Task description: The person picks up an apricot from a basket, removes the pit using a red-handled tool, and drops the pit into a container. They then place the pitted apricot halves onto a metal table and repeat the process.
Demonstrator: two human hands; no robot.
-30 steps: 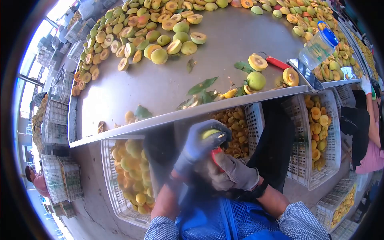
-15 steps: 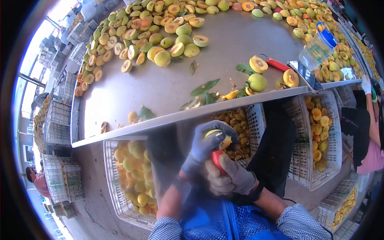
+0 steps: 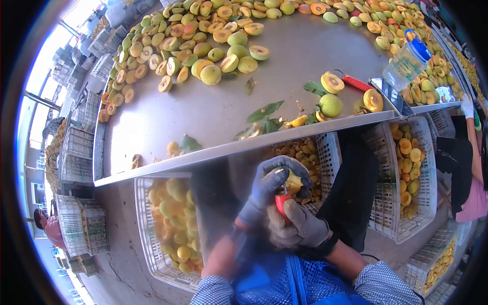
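Observation:
My left hand (image 3: 264,188), in a grey glove, is curled around a cut yellow peach half (image 3: 292,183). Just below it, my right hand (image 3: 302,229), gloved in the same way, grips a red-handled pitting tool (image 3: 282,207). The tool's thin metal end points up at the fruit; where it meets the flesh is partly hidden by fingers. Both hands are in front of the metal table's edge, above my lap and near a crate (image 3: 329,157) of hollowed peach halves.
Many halved peaches (image 3: 211,74) are heaped on the metal table (image 3: 305,51). Near its edge lie leaves (image 3: 267,111), a red-handled tool (image 3: 357,83), a phone (image 3: 391,96) and a blue-lidded jar (image 3: 406,63). Fruit crates (image 3: 145,244) stand below. Another person's gloved hand (image 3: 467,107) shows at right.
My hands stay together around the peach half and the tool. The left hand has turned slightly, showing more of the cut flesh. The whole view has shifted a little.

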